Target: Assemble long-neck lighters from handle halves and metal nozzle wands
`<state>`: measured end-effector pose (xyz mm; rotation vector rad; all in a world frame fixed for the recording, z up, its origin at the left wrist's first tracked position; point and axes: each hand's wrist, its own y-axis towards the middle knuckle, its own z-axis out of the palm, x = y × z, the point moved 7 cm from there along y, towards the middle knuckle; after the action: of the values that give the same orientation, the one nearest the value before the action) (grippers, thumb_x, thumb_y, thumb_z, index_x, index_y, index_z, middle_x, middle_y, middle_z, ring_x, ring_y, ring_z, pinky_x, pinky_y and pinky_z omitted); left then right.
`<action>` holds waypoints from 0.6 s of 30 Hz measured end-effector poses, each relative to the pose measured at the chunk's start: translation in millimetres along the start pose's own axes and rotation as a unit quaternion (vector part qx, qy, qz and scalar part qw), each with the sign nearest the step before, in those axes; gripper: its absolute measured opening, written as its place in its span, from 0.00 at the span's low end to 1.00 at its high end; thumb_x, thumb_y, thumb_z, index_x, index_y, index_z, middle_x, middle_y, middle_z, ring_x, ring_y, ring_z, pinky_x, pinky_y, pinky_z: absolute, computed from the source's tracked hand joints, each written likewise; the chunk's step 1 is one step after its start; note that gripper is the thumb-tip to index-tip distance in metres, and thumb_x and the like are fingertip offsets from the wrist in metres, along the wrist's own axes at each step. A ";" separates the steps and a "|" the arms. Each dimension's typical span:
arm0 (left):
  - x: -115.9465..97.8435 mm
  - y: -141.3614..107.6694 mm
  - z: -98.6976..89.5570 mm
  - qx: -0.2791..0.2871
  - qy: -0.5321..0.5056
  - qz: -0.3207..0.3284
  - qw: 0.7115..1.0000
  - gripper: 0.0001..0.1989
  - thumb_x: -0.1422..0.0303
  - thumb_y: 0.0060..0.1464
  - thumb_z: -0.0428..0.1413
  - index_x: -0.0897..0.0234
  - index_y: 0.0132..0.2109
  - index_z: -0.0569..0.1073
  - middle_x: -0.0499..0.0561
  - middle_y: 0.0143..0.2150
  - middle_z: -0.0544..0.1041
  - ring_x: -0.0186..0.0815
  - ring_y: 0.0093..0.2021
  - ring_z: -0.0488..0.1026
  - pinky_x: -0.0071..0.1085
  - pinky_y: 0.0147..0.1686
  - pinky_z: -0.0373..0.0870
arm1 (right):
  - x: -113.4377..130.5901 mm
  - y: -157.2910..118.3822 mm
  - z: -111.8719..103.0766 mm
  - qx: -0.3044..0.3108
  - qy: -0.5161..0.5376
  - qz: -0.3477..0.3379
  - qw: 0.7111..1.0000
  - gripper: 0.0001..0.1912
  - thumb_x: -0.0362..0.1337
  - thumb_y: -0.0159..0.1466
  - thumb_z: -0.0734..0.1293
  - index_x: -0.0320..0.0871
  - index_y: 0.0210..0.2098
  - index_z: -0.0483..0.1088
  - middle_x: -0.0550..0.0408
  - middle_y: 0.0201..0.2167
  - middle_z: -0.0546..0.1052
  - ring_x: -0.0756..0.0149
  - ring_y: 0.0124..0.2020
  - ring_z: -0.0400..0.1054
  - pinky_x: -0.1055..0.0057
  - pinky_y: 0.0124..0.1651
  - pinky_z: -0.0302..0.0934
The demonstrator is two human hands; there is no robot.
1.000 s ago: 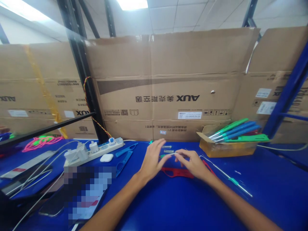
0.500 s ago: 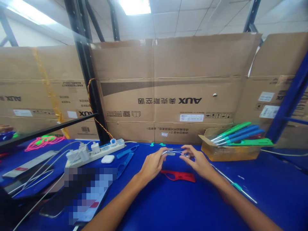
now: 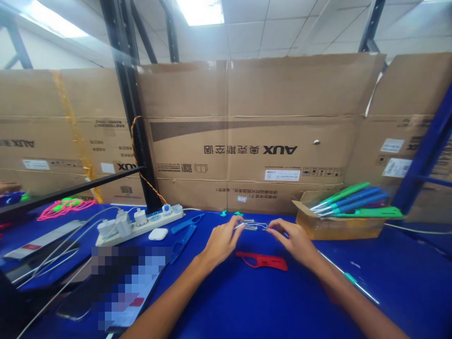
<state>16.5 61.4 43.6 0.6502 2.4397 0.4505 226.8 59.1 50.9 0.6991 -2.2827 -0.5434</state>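
Observation:
Both hands are raised over the middle of the blue table. My left hand (image 3: 222, 241) is closed in a pinch on a small, thin, silvery-clear piece (image 3: 250, 228), whose exact kind is too small to tell. A thin white cord (image 3: 260, 224) runs from that piece across to my right hand (image 3: 294, 239). The right thumb and forefinger are pinched on the cord's end, and its other fingers are curled and partly hidden. Just below the hands lies a red flat plastic piece (image 3: 265, 261) with an oval opening. A slim metal rod with a teal sleeve (image 3: 349, 278) lies beside my right forearm.
At right, a cardboard box (image 3: 342, 227) holds several green and blue handled tools. Leftward are blue plastic pieces (image 3: 183, 240), a white earbud case (image 3: 158, 234), a power strip (image 3: 150, 222), phones and pink cord (image 3: 67, 208). Cardboard panels (image 3: 247, 103) stand behind. A co-worker's hand shows far left.
My right hand has turned slightly, its fingers drawn closer into a pinch on the cord. My left hand keeps its grip on the silvery piece. The view has shifted slightly.

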 end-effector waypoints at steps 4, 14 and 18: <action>3.3 2.1 -0.9 0.011 0.020 -0.001 1.000 0.13 0.59 0.72 0.44 0.57 0.54 0.67 0.48 0.40 0.81 0.41 0.40 0.79 0.30 0.37 0.65 | 3.9 -0.7 4.7 0.023 -0.006 -0.028 0.999 0.10 0.44 0.70 0.64 0.48 0.41 0.74 0.54 0.39 0.82 0.59 0.38 0.76 0.65 0.44 0.67; 7.5 -1.1 -6.1 0.084 0.051 0.064 0.993 0.13 0.60 0.72 0.44 0.58 0.52 0.70 0.50 0.47 0.80 0.40 0.45 0.78 0.30 0.42 0.66 | -0.5 -0.9 12.2 0.068 -0.017 -0.002 0.998 0.09 0.43 0.70 0.64 0.46 0.42 0.74 0.52 0.39 0.81 0.59 0.38 0.75 0.65 0.43 0.65; 11.1 -3.7 -2.8 0.141 0.043 0.071 0.987 0.11 0.62 0.68 0.50 0.58 0.48 0.74 0.49 0.45 0.81 0.39 0.44 0.78 0.29 0.43 0.66 | 6.2 -5.0 18.7 0.144 -0.027 -0.017 0.989 0.09 0.41 0.70 0.64 0.46 0.41 0.75 0.52 0.41 0.81 0.59 0.42 0.74 0.65 0.46 0.63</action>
<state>5.6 63.9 39.3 0.9450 2.5748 0.1913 211.3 54.9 38.4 0.8715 -2.4296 -0.2517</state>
